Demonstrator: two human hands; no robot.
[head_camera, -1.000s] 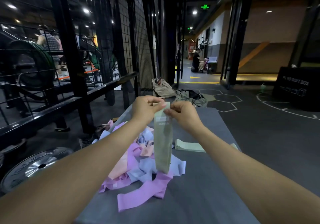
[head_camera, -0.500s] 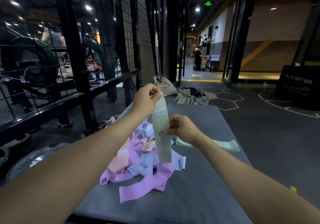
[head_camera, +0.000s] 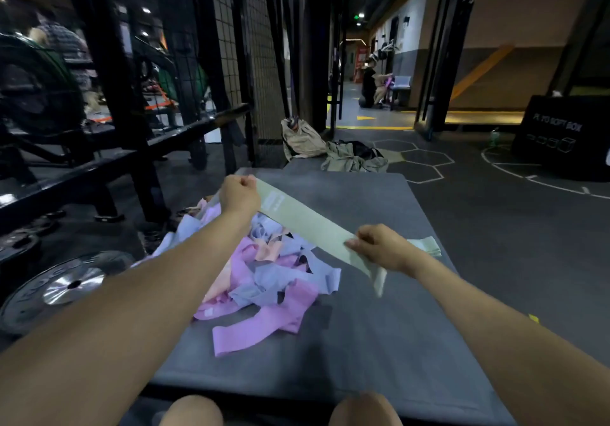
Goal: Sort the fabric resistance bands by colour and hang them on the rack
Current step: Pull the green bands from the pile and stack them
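Note:
A pale green fabric band [head_camera: 307, 224] is stretched slantwise above the grey mat [head_camera: 373, 326]. My left hand [head_camera: 239, 194] grips its upper far end, and my right hand [head_camera: 379, 247] pinches it near the lower end, whose tail hangs down. Under the band lies a tangled pile of bands [head_camera: 264, 273] in purple, lavender-blue and peach. Another pale green band [head_camera: 425, 245] lies flat on the mat just behind my right hand, partly hidden by it.
A black steel rack with wire mesh [head_camera: 138, 148] stands to the left, with a weight plate [head_camera: 62, 288] on the floor beside it. Bags and clothes [head_camera: 330, 151] lie past the mat. A black plyo box [head_camera: 561, 135] sits far right. A person kneels in the corridor.
The green band hung upright from both hands at its top. My right hand slid down it and pulled right, so the band now stretches slantwise. The view tilted downward.

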